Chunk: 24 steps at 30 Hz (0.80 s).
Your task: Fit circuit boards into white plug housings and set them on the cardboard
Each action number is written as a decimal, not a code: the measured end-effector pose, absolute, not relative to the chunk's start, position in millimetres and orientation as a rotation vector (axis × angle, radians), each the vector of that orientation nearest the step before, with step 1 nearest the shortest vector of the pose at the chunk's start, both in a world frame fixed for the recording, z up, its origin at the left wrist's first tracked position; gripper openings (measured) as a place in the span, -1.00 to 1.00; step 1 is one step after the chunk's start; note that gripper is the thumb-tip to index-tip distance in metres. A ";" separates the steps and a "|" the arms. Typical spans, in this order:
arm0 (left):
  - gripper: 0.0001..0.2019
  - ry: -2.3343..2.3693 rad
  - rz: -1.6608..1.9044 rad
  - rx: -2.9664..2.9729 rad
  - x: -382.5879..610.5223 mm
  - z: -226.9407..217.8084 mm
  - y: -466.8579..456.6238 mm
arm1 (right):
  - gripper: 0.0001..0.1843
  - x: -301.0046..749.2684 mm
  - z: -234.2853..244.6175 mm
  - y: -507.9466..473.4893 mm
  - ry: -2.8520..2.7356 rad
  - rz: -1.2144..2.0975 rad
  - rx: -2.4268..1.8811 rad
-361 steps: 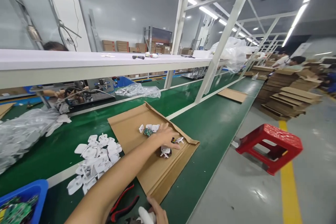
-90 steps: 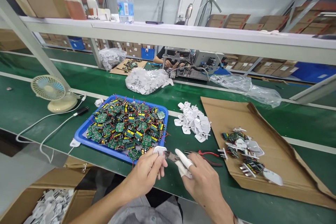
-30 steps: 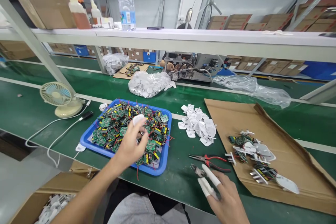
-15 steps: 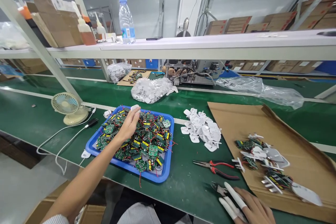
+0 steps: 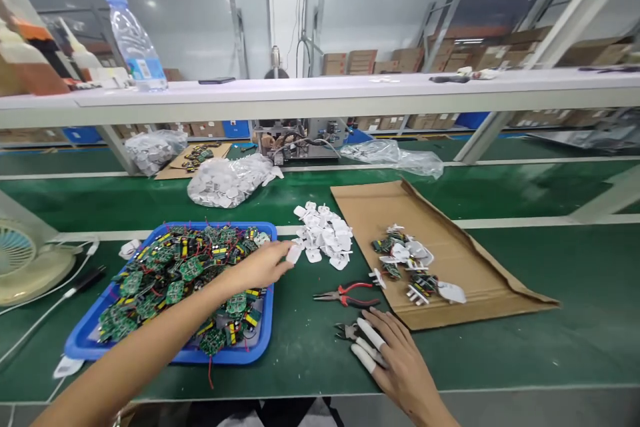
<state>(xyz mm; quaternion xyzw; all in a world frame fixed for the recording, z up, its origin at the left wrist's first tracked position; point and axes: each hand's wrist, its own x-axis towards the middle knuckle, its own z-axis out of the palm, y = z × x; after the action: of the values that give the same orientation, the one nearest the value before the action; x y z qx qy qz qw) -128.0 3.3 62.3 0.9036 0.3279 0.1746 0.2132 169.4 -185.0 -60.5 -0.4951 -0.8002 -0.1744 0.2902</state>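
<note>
My left hand [image 5: 265, 265] reaches across the blue tray's right side, pinching a small white plastic piece [image 5: 294, 253] at its fingertips. That piece is close to the left edge of a pile of similar white plastic parts [image 5: 325, 235]. Under the forearm, the blue tray [image 5: 269, 330] is heaped with green circuit boards [image 5: 191, 268] with red wires. My right hand [image 5: 400, 357], with white finger cots, is closed around the diagonal cutters [image 5: 346, 331] low on the bench; the palm partly hides their handles. Red-handled long-nose pliers [image 5: 345, 294] lie just above them.
A cardboard sheet [image 5: 470, 273] at right carries several boards with white parts [image 5: 407, 253]. Behind stand a bag of white pieces [image 5: 227, 180] and a shelf [image 5: 310, 97] with a water bottle [image 5: 137, 47]. A fan [image 5: 30, 260] and cables are at left.
My view has turned right. My left hand has moved from above the tray's far side to beside the white pile, still carrying a white piece. My right hand stays at the cutters.
</note>
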 end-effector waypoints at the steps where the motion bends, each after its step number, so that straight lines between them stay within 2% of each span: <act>1: -0.64 0.899 0.446 2.553 -108.5 60.7 10.2 | -0.66 169.3 -60.6 -186.2 -2.123 -0.451 -1.328; 3: -0.66 0.904 0.465 2.590 -73.3 61.9 28.2 | -0.63 168.9 -60.2 -187.9 -2.099 -0.413 -1.342; 9: -0.52 0.986 0.714 2.561 -23.7 92.2 61.6 | -0.59 168.0 -60.6 -190.4 -2.055 -0.348 -1.372; 14: -0.81 0.816 0.870 2.444 -62.5 100.0 -15.5 | -0.57 168.2 -60.0 -193.0 -2.049 -0.282 -1.403; 16: -0.81 0.652 0.729 2.381 -85.6 81.7 -64.1 | -0.58 168.2 -59.7 -193.3 -2.050 -0.269 -1.403; 19: -0.82 0.587 0.467 2.449 -111.4 30.5 -121.2 | -0.63 167.8 -60.2 -193.2 -2.040 -0.285 -1.391; 22: -0.65 0.588 0.304 2.613 -121.0 -23.0 -144.7 | -0.64 166.6 -60.1 -193.6 -2.033 -0.292 -1.389; 24: -0.54 0.580 0.232 2.663 -120.0 -42.4 -146.4 | -0.62 165.1 -58.9 -194.5 -2.027 -0.272 -1.406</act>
<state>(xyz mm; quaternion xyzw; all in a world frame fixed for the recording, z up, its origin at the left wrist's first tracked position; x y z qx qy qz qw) -120.0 -146.4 -42.4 0.9535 0.2078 0.0831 0.2019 165.1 -194.5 -58.9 -0.5359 -0.7727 -0.1036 0.3241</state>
